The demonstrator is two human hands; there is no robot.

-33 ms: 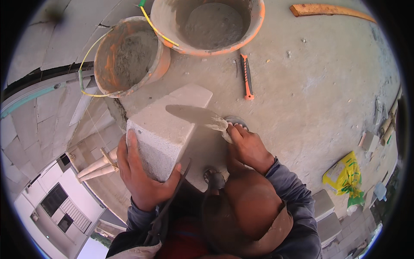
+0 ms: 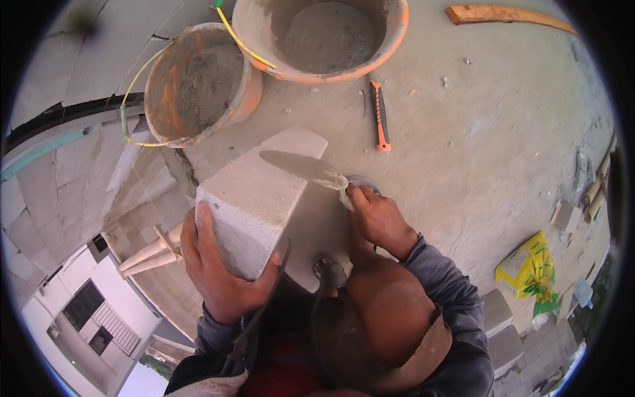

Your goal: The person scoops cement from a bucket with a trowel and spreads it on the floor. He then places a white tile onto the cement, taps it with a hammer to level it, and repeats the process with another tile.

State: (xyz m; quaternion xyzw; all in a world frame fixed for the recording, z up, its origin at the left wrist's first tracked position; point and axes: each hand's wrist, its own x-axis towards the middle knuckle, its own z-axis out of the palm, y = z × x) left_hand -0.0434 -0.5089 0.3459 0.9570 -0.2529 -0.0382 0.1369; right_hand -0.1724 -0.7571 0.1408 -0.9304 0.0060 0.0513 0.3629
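My left hand (image 2: 228, 271) grips the near end of a pale grey concrete block (image 2: 254, 178), thumb on one side and fingers spread over the other. The block lies slanted in front of me. In my right hand (image 2: 383, 221) is a mortar-smeared trowel (image 2: 305, 168), my fingers closed round its grip. Its blade lies across the upper right part of the block's top face; whether it touches cannot be told. Most of the trowel's handle is hidden in my fist.
An orange bucket of mortar (image 2: 248, 114) and a wide orange tub (image 2: 398, 41) stand beyond the block. An orange and black handled tool (image 2: 381, 118) lies on the floor. Off right are a yellow bag (image 2: 529, 264) and stacked blocks (image 2: 496, 312); a wooden piece (image 2: 506, 13) lies far right.
The trowel blade has shifted slightly away from me over the block. My left hand keeps its hold, and the block looks nearly unmoved.
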